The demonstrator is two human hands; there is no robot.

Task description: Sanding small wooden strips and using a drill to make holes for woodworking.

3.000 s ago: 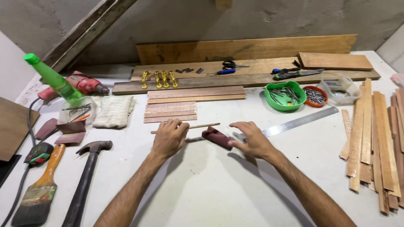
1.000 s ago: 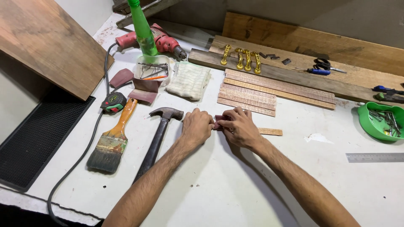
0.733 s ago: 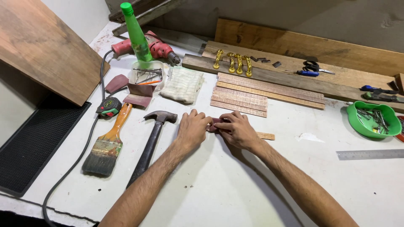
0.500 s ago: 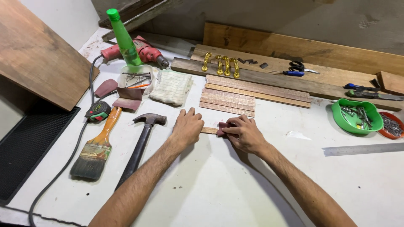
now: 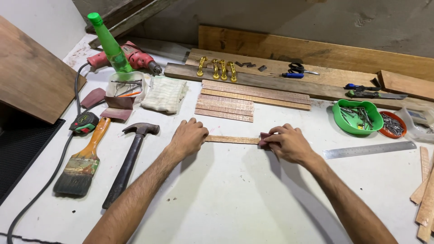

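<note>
A thin wooden strip (image 5: 233, 139) lies flat on the white table (image 5: 226, 199). My left hand (image 5: 187, 138) presses down on its left end and holds it in place. My right hand (image 5: 289, 143) grips a folded piece of dark red sandpaper (image 5: 264, 140) wrapped over the strip's right end. Bare wood shows between the two hands.
Stacked wood strips (image 5: 239, 101) lie just behind the hands. A hammer (image 5: 129, 160), paintbrush (image 5: 81, 160) and tape measure (image 5: 84, 123) sit left. A steel ruler (image 5: 370, 149), green bowl of nails (image 5: 357, 117) and loose slats (image 5: 425, 194) are right. Planks, gold handles (image 5: 216, 70), scissors and a drill line the back.
My right hand has slid the sandpaper to the right along the strip, from next to my left hand out to the far end. The camera view has shifted right.
</note>
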